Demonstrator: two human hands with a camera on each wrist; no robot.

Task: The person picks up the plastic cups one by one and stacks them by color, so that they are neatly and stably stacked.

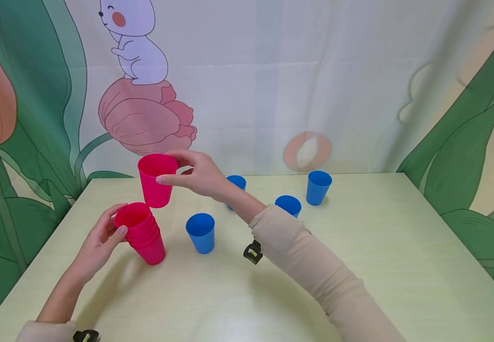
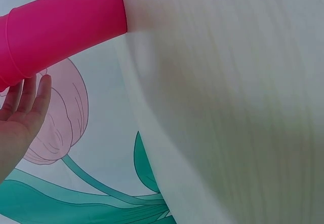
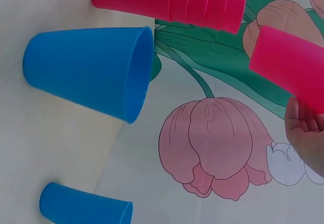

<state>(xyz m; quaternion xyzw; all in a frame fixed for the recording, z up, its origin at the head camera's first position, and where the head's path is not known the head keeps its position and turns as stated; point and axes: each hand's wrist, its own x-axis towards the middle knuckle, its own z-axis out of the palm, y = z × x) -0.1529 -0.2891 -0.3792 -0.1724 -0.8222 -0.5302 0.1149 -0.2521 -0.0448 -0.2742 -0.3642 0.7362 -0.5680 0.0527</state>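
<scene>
A stack of several nested red cups (image 1: pixel 148 240) stands tilted at the left of the table, and my left hand (image 1: pixel 97 242) grips it near the top rim. Up above the stack, my right hand (image 1: pixel 200 173) pinches a single red cup (image 1: pixel 157 185) by its side, thumb in front and fingers behind. In the right wrist view this single cup (image 3: pixel 291 67) is apart from the stacked cups (image 3: pixel 172 1). The left wrist view has the stack (image 2: pixel 66 29) with fingertips (image 2: pixel 43 89) against its side.
A blue cup (image 1: pixel 201 232) stands right of the stack. Farther back are another blue cup (image 1: pixel 236 182), one partly behind the right sleeve (image 1: pixel 288 204), and one at the back right (image 1: pixel 319 187). A printed curtain (image 1: pixel 247 95) hangs behind the table (image 1: pixel 400 266).
</scene>
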